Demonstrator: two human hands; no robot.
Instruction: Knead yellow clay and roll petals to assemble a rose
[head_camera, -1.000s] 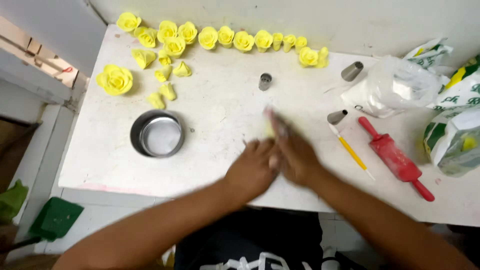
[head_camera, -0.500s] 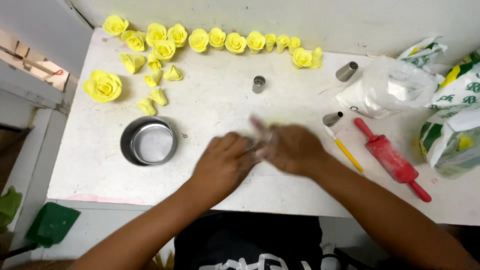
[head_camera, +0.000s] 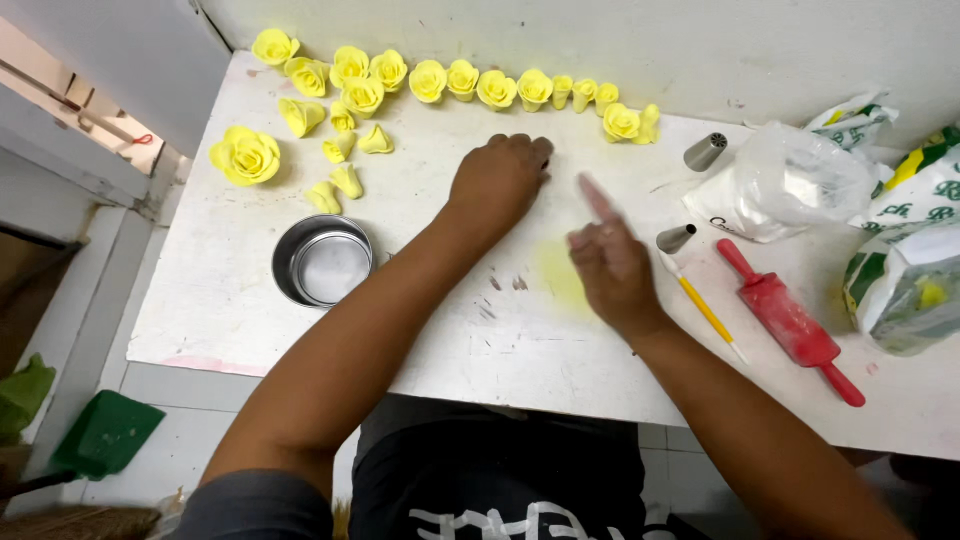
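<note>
My left hand (head_camera: 500, 180) reaches across the white table (head_camera: 220, 300) with its fingers curled down. It covers the spot where a small metal piping tip stood, and the tip is hidden. My right hand (head_camera: 610, 262) hovers nearer me, index finger raised, other fingers loosely bent, nothing visible in it. A pale yellow smear (head_camera: 560, 278) lies on the table just left of it. A row of yellow paste roses (head_camera: 430, 80) lines the far edge. A larger rose (head_camera: 245, 155) and several small petals (head_camera: 345, 180) lie at the left.
A round metal tin (head_camera: 322, 262) sits left of my left arm. Right of my right hand lie two metal piping tips (head_camera: 705, 150) (head_camera: 675, 238), a yellow-handled tool (head_camera: 705, 308), a red rolling pin (head_camera: 785, 315), a clear bag of white powder (head_camera: 790, 185) and printed bags (head_camera: 910, 270). A green dustpan (head_camera: 100, 435) lies on the floor.
My hands, pressed together over the table's middle before, have separated. The left moved away to the far side over the small metal tip. The right lifted, with its index finger up.
</note>
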